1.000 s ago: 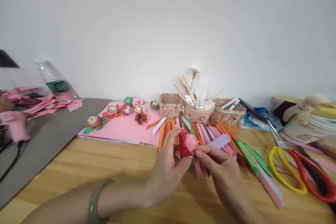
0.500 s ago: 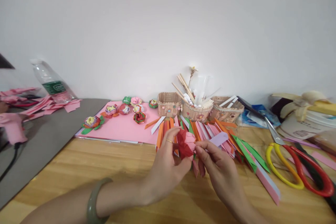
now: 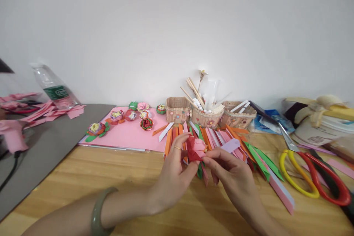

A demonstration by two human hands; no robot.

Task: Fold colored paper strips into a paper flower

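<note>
Now the left hand (image 3: 177, 169) pinches a red-and-pink paper flower (image 3: 197, 148) while the right hand (image 3: 233, 167) pinches its right edge, paper strips (image 3: 211, 140) and 3 baskets (image 3: 207, 118) beyond, bare wooden tabletop (image 3: 118, 167) opening leftward from the grip to the edge of a grey mat (image 3: 55, 136), and farther left a bottle (image 3: 51, 84) bearing a green label (image 3: 57, 92) with blurred lettering.
</note>
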